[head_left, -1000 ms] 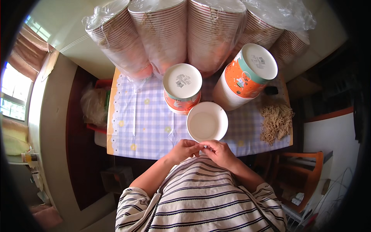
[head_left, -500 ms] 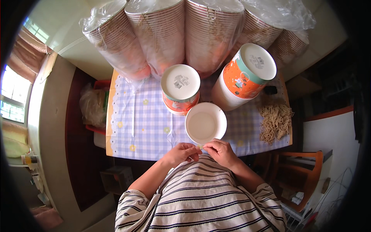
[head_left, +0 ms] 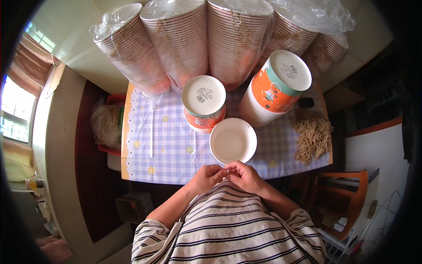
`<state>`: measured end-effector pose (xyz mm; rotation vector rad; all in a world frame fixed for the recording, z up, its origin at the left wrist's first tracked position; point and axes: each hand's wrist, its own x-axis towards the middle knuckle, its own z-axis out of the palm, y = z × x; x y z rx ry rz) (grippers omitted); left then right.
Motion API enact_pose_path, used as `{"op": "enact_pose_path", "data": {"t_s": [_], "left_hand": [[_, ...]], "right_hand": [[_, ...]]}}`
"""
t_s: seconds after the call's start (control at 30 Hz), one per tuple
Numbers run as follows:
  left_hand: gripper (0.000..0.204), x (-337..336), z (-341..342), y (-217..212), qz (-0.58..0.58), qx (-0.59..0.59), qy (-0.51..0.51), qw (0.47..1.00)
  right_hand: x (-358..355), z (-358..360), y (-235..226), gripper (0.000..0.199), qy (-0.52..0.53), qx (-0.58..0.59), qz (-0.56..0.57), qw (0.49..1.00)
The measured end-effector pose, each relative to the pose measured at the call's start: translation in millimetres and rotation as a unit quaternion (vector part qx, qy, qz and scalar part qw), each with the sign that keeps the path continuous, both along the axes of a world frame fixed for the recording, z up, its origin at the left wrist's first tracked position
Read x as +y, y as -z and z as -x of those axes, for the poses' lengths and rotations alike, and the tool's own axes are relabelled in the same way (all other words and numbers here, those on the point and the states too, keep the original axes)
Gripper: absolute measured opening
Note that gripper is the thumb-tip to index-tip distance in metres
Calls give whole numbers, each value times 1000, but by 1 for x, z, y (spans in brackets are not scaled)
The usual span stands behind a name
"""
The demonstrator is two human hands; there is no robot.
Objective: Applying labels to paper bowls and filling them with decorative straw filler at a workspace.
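At the table's front edge, my left hand (head_left: 206,177) and my right hand (head_left: 247,177) meet with pinched fingertips. Whatever lies between the fingers is too small and too covered to make out. Just beyond them an open white paper tub (head_left: 229,143) stands upright, its inside facing up. Touching its far side is a short upside-down stack of orange and green paper tubs (head_left: 203,97). A taller upside-down stack of the same kind (head_left: 273,94) rises at the right. On the right of the table lies a tangled pile of beige cords (head_left: 313,140).
Several tall stacks of paper tubs in clear plastic bags (head_left: 176,44) line the back. A checked cloth (head_left: 165,154) covers the table. A small black object (head_left: 306,102) sits behind the cords. A wooden chair (head_left: 351,193) stands at right, a red crate (head_left: 110,149) at left.
My right hand has turned and closed in against the left, fingers now overlapping. Both hands have dropped slightly toward me, away from the open tub. The tubs stay in place.
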<state>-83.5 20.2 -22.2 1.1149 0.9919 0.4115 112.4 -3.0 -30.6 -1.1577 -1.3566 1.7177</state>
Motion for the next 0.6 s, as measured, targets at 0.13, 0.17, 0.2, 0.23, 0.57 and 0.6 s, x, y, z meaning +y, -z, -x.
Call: {"op": "enact_pose_path", "data": {"t_s": [0.13,0.17,0.2,0.23,0.57,0.6], "left_hand": [[23,-4,-1,-9,-46,77,-5,996],[23,-5,0,-9,-46,77,-5,996],[22,-5,0,-8,-71,95,-4,993],[21,-6,0,-7,-96,112,-4,989],[14,-6,7,2,32,37,-31,998],[12,-6,8,2,50,17,-38,998]], "right_hand": [[0,2,-12,13,21,-96,-74,992],[0,2,-11,13,21,-96,-74,992],[1,2,-10,12,19,-130,-146,980],[1,2,-10,11,18,-163,-218,962],[-1,6,-12,11,25,-168,-284,943],[-1,6,-12,11,26,-169,-298,939]]}}
